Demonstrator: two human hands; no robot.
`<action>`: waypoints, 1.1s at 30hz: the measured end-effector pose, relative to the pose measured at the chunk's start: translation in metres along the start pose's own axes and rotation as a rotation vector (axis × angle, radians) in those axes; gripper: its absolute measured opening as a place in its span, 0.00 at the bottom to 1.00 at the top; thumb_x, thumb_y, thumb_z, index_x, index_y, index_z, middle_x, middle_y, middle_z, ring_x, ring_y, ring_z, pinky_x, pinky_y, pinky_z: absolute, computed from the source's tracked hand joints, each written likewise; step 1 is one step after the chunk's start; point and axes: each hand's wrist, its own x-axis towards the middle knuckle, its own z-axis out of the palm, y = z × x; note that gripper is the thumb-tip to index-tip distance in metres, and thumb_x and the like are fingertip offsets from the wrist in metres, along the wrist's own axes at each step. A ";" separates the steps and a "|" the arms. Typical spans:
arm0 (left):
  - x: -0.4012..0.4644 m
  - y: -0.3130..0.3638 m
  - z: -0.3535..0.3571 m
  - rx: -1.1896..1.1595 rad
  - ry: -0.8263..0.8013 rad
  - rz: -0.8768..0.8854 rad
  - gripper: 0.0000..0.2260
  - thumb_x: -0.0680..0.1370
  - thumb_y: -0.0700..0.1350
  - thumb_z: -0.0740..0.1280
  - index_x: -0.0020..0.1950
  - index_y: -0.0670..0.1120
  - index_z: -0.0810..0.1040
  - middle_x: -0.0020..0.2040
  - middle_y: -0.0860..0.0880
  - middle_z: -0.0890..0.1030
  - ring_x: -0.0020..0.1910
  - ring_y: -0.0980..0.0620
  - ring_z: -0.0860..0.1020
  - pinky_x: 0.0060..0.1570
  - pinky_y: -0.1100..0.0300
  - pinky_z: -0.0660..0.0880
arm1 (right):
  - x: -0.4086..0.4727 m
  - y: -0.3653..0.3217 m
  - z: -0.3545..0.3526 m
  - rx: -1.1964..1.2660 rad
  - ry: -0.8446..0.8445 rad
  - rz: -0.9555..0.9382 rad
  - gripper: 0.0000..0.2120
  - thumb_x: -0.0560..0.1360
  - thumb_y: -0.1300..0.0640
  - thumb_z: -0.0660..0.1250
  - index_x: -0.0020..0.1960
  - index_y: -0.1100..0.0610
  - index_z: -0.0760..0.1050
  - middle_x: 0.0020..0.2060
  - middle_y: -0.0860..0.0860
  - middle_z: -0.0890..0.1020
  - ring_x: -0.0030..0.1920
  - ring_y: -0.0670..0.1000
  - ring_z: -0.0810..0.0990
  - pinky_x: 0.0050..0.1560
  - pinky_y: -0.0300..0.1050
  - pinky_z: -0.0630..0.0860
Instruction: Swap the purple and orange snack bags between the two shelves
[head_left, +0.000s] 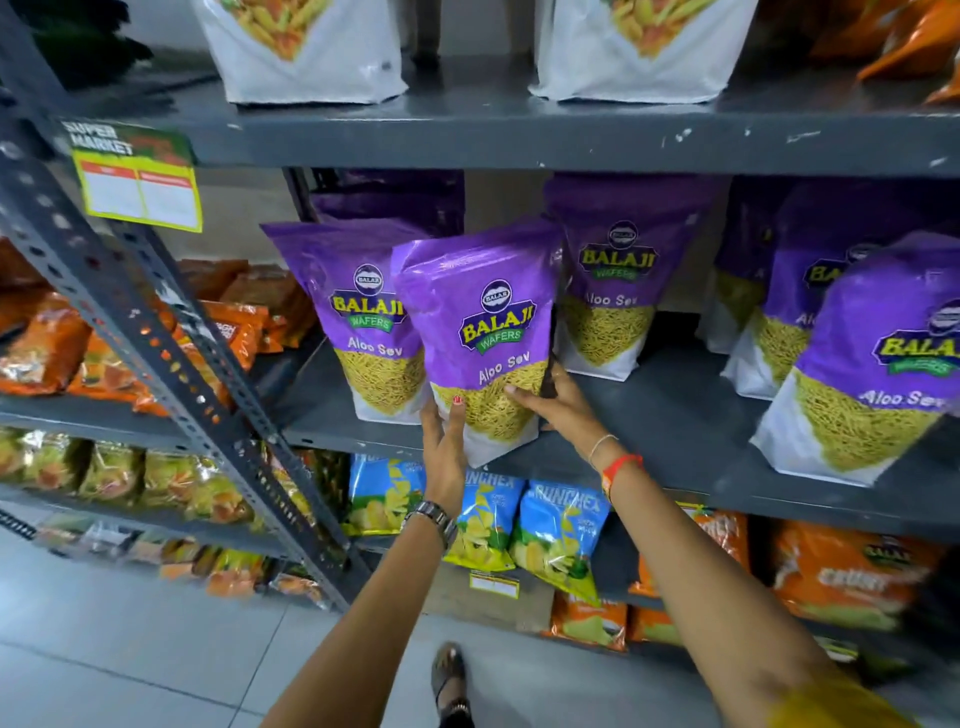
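I had both hands, left (443, 451) and right (555, 402), clamped low on the purple bag (480, 340), so its top-heavy body could've tipped into its neighbour (358, 317).

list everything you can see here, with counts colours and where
held bag: one, purple, at the middle shelf's front edge, in both hands
other purple bags: at least five, standing along the middle shelf
white bags: two, top shelf
orange bags: many, lower right shelf, on the left rack and at top right
blue bags: about three, below the middle shelf
yellow-green bags: several, lower left rack
price tag: one, yellow-green, on the left upright
left hand: fingers on the held bag's lower left, watch on wrist
right hand: fingers on its lower right, red band on wrist
foot: one, sandalled, on the floor
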 end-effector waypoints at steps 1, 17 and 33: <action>0.001 0.001 -0.002 0.007 0.003 -0.015 0.18 0.80 0.49 0.57 0.70 0.49 0.63 0.67 0.50 0.73 0.62 0.51 0.74 0.65 0.43 0.70 | -0.005 -0.001 0.001 0.007 -0.002 -0.019 0.26 0.66 0.44 0.76 0.60 0.45 0.72 0.60 0.49 0.81 0.62 0.51 0.78 0.58 0.54 0.78; 0.034 0.006 0.091 0.207 -0.388 -0.151 0.11 0.80 0.53 0.56 0.55 0.47 0.66 0.60 0.45 0.74 0.59 0.43 0.76 0.52 0.44 0.76 | -0.038 0.033 -0.073 0.014 0.633 -0.034 0.29 0.53 0.28 0.76 0.45 0.45 0.75 0.43 0.56 0.84 0.48 0.57 0.83 0.50 0.60 0.81; 0.028 -0.004 0.096 0.196 -0.350 -0.219 0.15 0.80 0.56 0.52 0.60 0.48 0.63 0.67 0.45 0.72 0.66 0.40 0.72 0.63 0.37 0.71 | -0.052 0.028 -0.070 -0.072 0.591 -0.052 0.40 0.59 0.32 0.74 0.65 0.49 0.68 0.62 0.56 0.74 0.63 0.57 0.75 0.63 0.60 0.76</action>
